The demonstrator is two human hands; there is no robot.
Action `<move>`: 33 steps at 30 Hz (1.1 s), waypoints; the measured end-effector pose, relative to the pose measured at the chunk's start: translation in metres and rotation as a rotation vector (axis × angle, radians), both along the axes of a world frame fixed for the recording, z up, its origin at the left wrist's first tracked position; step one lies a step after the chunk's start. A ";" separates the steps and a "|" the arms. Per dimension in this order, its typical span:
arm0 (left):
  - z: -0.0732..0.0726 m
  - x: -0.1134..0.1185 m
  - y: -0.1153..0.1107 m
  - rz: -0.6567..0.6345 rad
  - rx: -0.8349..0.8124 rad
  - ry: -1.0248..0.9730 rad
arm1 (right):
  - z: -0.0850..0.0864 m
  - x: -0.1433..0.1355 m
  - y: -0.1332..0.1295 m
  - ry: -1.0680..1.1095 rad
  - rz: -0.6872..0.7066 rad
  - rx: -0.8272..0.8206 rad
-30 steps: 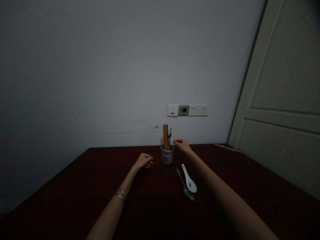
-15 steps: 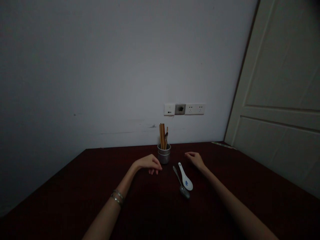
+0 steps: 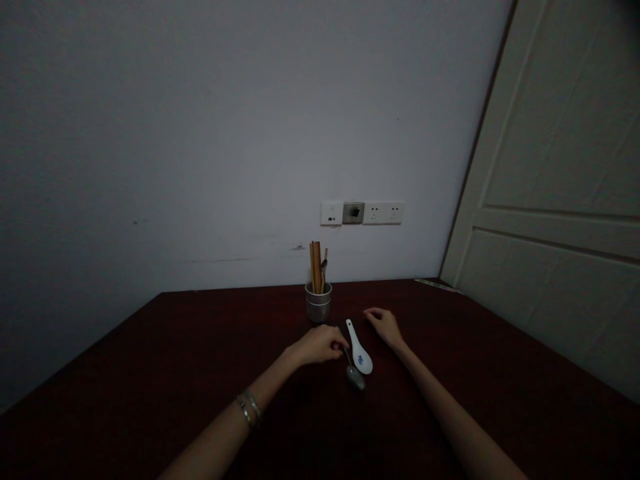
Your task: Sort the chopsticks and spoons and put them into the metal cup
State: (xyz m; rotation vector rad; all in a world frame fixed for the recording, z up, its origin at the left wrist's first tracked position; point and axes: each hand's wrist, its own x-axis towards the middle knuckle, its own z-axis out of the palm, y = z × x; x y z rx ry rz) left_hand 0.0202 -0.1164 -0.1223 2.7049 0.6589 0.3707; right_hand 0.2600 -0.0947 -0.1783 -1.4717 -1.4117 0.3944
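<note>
My left hand (image 3: 323, 343) pinches the handle of a metal spoon (image 3: 355, 379), between thumb and fingers. The spoon's bowl points toward me and appears to rest on the table. Just right of it lies a white soup spoon (image 3: 361, 360) with a blue mark in its bowl, its handle pointing away from me. My right hand (image 3: 384, 325) rests on the table to the right of the white spoon, apart from it, fingers loosely bent with nothing seen in them. Behind my left hand stands a metal cup (image 3: 318, 308) with several wooden chopsticks (image 3: 315, 268) and a darker utensil (image 3: 324, 268) upright in it.
All this is on a dark red table (image 3: 210, 347) pushed against a pale wall (image 3: 225, 133). Sockets and a switch (image 3: 362, 213) sit on the wall above the cup. A flat strip (image 3: 439, 286) lies at the table's back right, near a panelled door (image 3: 560, 200).
My left hand has moved right and toward me, from beside the cup to the metal spoon's handle, and has taken hold of it. My right hand stays resting. The view has shifted slightly.
</note>
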 end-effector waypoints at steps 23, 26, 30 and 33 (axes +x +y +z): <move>0.010 0.004 -0.016 -0.075 0.257 0.170 | 0.001 -0.001 -0.002 -0.032 0.006 -0.018; 0.016 0.001 -0.019 -0.098 0.213 0.136 | 0.000 0.001 0.000 -0.031 0.005 -0.026; 0.022 -0.004 -0.019 -0.118 0.149 0.046 | -0.001 0.002 0.001 -0.039 -0.011 -0.028; 0.028 -0.008 -0.015 -0.122 0.083 -0.099 | 0.000 0.001 0.000 -0.042 -0.016 -0.025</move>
